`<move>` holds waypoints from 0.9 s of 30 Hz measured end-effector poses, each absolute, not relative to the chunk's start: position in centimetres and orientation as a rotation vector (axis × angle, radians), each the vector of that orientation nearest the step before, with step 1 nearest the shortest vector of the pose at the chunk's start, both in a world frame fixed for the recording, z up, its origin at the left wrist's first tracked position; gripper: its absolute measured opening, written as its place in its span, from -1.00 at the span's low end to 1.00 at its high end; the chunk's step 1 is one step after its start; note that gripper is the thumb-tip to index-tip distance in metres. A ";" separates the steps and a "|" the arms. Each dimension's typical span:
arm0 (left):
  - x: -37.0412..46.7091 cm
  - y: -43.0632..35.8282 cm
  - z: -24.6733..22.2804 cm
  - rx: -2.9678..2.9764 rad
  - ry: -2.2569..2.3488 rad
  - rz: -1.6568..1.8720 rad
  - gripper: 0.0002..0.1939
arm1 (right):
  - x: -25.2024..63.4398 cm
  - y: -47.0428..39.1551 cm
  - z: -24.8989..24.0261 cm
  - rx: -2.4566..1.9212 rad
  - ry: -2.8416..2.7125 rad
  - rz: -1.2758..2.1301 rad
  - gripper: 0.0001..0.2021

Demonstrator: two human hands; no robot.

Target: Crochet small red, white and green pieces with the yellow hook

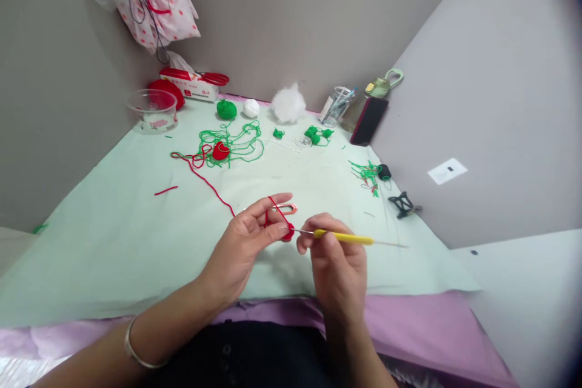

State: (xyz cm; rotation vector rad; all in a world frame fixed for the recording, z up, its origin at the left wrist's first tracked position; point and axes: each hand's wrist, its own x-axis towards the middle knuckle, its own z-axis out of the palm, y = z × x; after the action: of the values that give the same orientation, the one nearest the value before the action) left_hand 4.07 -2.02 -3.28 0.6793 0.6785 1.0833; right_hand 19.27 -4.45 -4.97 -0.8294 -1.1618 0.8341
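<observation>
1. One head-worn camera looks forward and down from above the near side of the tabletop (150,242) — a dark garment (245,351) shows at the frame's bottom edge.
2. It sits near the left hand (240,245) and right hand (339,260), both just below centre.
3. Beyond, the view reaches the grey wall (291,24) across the top — darkening at upper right.

The hook (345,237) has a smooth plastic handle and a slim metal shaft. The red yarn piece (290,232) looks matt and fibrous, as does the green yarn ball (226,110); the white stuffing (289,104) is fluffy. The tub (157,121) is clear, glossy plastic, the phone (370,122) sleek and glossy, the bangle (127,341) smooth, shiny metal. A matt, lightly creased sheet (136,248) covers the table.
</observation>
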 end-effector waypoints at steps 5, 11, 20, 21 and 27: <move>4.8 -2.5 -3.7 0.785 0.719 1.104 -0.48 | 18.5 -4.7 -6.2 -1.023 -1.485 0.153 -0.64; 4.6 -2.3 -3.4 0.583 0.623 0.936 -0.50 | 18.6 -4.5 -6.3 -0.938 -1.360 0.351 -0.69; 3.7 -2.0 -3.1 0.747 0.668 0.976 -0.62 | 19.7 -4.7 -4.8 -0.891 -1.279 0.726 -0.76; 3.8 -2.1 -3.1 0.781 0.682 1.015 -0.62 | 19.7 -4.9 -5.0 -0.929 -1.387 0.599 -0.75; 4.3 -2.5 -3.4 0.633 0.664 0.975 -0.52 | 19.0 -5.3 -6.9 -1.006 -1.656 -0.117 -0.61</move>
State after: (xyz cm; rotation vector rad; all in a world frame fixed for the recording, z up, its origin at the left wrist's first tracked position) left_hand 4.31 -2.48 -3.45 0.6326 0.6638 0.9746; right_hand 19.02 -5.30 -6.93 -1.0062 -1.6557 -0.1174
